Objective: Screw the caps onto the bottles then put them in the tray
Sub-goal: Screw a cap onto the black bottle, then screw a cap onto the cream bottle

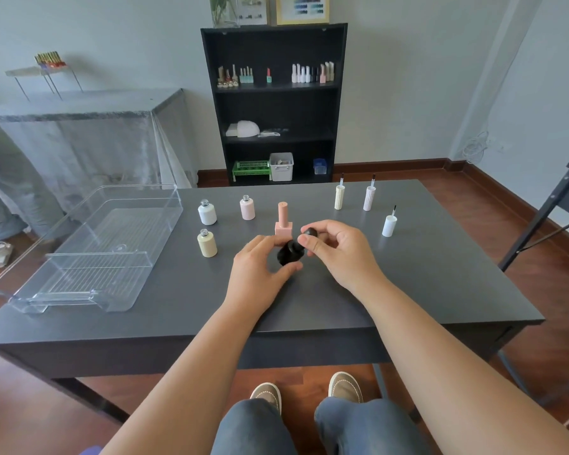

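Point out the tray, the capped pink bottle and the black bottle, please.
tray (165, 224), head view, on its clear right wall.
capped pink bottle (283, 228), head view, on its square base.
black bottle (288, 252), head view, on its body, in the left hand.

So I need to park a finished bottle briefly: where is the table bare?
Bare: the near table strip below both hands, and the right edge beyond the white cap. Crowded: the bottles between the tray and the hands.

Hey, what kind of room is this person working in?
Probably a nail-care workroom or a small staged studio. A black shelf unit holds rows of nail polish bottles and what looks like a white nail lamp, and more polish bottles stand on the dark table.
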A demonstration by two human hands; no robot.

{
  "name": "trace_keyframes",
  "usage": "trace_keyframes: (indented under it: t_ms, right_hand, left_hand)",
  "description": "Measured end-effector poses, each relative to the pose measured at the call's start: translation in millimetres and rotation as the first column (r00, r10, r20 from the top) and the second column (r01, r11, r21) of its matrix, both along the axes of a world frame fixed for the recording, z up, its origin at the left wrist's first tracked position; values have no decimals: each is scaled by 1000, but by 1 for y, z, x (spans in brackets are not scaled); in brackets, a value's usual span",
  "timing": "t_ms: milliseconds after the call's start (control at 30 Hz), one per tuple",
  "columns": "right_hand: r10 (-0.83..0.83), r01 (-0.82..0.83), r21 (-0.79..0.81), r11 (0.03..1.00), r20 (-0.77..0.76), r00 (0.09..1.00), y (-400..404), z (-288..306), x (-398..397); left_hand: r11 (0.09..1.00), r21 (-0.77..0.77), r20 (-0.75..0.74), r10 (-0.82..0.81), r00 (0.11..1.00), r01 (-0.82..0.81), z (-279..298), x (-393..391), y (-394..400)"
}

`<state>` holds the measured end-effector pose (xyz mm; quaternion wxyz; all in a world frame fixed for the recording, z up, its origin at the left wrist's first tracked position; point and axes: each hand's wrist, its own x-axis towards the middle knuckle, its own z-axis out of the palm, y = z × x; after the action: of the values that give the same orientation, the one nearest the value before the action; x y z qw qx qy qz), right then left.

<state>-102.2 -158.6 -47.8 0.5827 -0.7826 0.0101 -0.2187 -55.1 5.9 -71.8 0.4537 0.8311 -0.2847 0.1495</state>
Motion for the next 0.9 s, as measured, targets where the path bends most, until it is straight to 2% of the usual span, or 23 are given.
trace_keyframes:
  t_ms: [67, 133, 233, 333, 433, 600, 700, 800, 900]
  right_hand:
    - [-2, 3, -117, 993, 6, 1000, 3, 5, 5]
    - [-24, 25, -203, 979, 6, 1000, 6, 9, 12]
    - [-35, 19, -272, 962, -52, 998, 15, 9, 26]
    - [-6, -27, -333, 942, -96, 995, 22, 7, 37]
    - [10, -48, -340, 939, -113, 994, 27, 7, 45]
    - [10, -47, -362, 931, -103, 995, 30, 5, 43]
    - [20, -33, -309, 951, -46, 999, 26, 1, 34]
    - [-28, 42, -268, 962, 55, 998, 12, 1, 24]
    - [-211, 219, -172, 960, 64, 975, -13, 1, 30]
  left_hand:
    - [998, 40, 63, 51, 997, -54, 0, 2, 15]
    - [988, 16, 76, 155, 985, -157, 1, 8, 35]
    - [943, -52, -52, 325, 944, -327, 4, 23, 65]
    - [935, -58, -126, 341, 931, -350, 6, 36, 82]
    - [943, -18, -138, 327, 935, -332, 4, 42, 85]
    - [946, 12, -293, 314, 903, -325, 3, 51, 81]
    - [949, 40, -348, 308, 886, -314, 3, 57, 83]
    - [948, 55, -345, 314, 884, -315, 2, 58, 84]
    - [941, 19, -348, 323, 880, -338, 4, 53, 80]
